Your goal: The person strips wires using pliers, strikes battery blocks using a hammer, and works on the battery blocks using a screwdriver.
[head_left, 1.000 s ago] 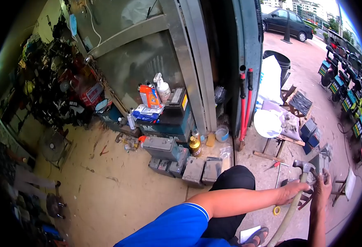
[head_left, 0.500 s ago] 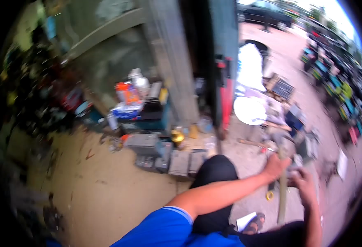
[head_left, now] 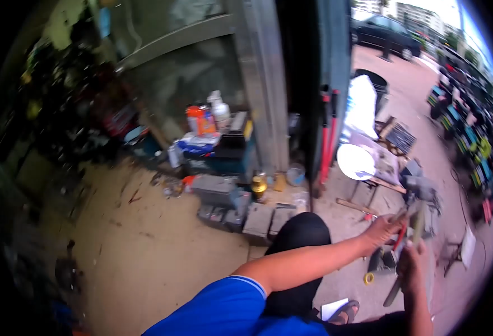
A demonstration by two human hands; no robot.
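My right hand (head_left: pixel 413 264) is closed around a long, flat olive-grey strip (head_left: pixel 419 224), which slants upward from near my knee. To its left, my left hand (head_left: pixel 385 231) has its fingers pinched together near the strip's upper part; what they hold is blurred. Just below those fingers shows a narrow red piece (head_left: pixel 401 237), perhaps a tool handle. Beyond both hands sits a grey machine-like object (head_left: pixel 423 190), its details smeared. A wooden-handled hammer (head_left: pixel 354 206) lies on the ground left of my left hand. A small yellow ring (head_left: pixel 368 278) lies below.
Grey battery-like blocks (head_left: pixel 257 220) and a gold can (head_left: pixel 259 186) stand left of my knee. A round white-topped stool (head_left: pixel 356 162) is ahead, beside red long-handled cutters (head_left: pixel 327 140) leaning at the doorway. Parked motorbikes (head_left: pixel 470 129) line the right.
The strip has tilted and shifted right, now in my right hand. My left hand has come off the strip's middle, and the red piece shows beneath its fingers. The view has turned slightly left.
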